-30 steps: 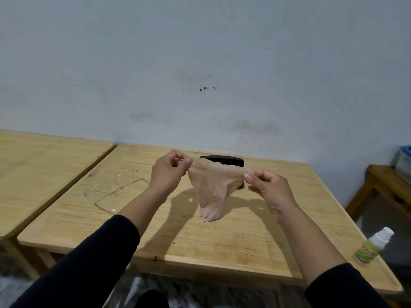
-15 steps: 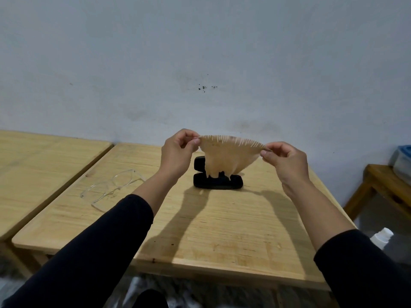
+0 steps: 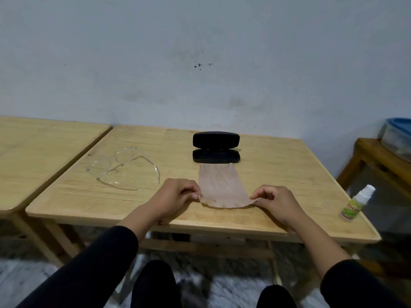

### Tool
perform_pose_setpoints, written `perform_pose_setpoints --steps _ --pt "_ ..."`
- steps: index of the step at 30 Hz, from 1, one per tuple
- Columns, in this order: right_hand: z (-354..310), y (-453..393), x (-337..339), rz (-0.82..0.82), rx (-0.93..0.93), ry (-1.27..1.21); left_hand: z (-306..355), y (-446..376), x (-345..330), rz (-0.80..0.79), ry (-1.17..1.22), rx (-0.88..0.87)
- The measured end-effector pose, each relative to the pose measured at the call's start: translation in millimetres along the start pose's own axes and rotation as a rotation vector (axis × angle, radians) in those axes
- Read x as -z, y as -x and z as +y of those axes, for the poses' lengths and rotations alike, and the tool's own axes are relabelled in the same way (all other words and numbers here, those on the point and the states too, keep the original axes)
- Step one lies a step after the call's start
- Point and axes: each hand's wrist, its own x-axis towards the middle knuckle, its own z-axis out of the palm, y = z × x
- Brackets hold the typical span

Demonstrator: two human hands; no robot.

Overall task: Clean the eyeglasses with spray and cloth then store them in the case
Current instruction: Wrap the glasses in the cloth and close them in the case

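head view: a pale pink cloth [image 3: 222, 185] is laid flat on the wooden table [image 3: 289, 165], its far edge reaching the open black case [image 3: 215, 147] and its near edge lifted slightly. the near left corner is pinched between thumb and fingers of the left hand [image 3: 178, 196], and the near right corner is pinched in the same way by the right hand [image 3: 278, 201]; both hands are closed on the cloth. black sleeves are worn on both arms.

the case is stood open near the far edge of the table, lid upright. the clear eyeglasses [image 3: 124, 167] are left on the table to the left of the cloth, apart from it, with the temples unfolded. the spray bottle [image 3: 355, 204] is placed near the right edge of the table, well apart from the hands; a white cap and a green and yellow label with red lettering are seen, but the writing cannot be read. a blue-lidded container [image 3: 398, 138] is set on a side stand at the right.
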Motion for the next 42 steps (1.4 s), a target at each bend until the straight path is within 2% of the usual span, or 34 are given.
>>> perform_pose_setpoints --steps 2,6,7,11,13,17,23,29,33,37,42 --pt "-1.4 3.0 3.7 -0.047 0.014 0.047 -2.1 1.3 2.1 -0.041 -0.031 -0.047" --pt "-6.6 3.5 17.8 -0.303 -0.015 0.002 -6.3 -3.2 14.6 -0.136 -0.029 -0.030" --pt "-7.5 0.7 19.2 -0.286 -0.023 -0.025 -7.9 -6.5 17.4 -0.114 -0.033 -0.008" --pt "-11.8 -22.1 1.1 0.049 -0.007 0.037 -8.9 -27.5 13.8 0.045 -0.117 0.056" --pt "-13.6 -35.9 -15.2 0.092 0.056 0.116 -4.4 -38.8 3.4 0.067 -0.154 0.093" --pt "-12.6 -62.7 -38.4 0.038 0.176 0.281 -0.8 -59.3 -17.2 0.025 -0.239 0.082" --pt "0.9 -81.0 -45.0 0.023 0.162 0.370 -15.2 -73.3 -16.7 -0.036 -0.409 0.145" --pt "2.3 -77.3 -44.5 0.076 0.172 0.342 -15.9 -68.6 -13.3 0.009 -0.375 0.141" --pt "-4.4 -54.6 -39.0 0.095 0.250 0.271 -4.8 -49.8 -10.7 0.048 -0.348 0.110" --pt "-6.8 -22.3 -34.2 0.014 0.320 0.261 9.0 -20.5 -11.1 0.010 -0.329 0.067" --pt "1.0 1.1 -31.4 -0.046 0.328 0.287 12.8 3.7 -14.1 -0.112 -0.342 0.049"
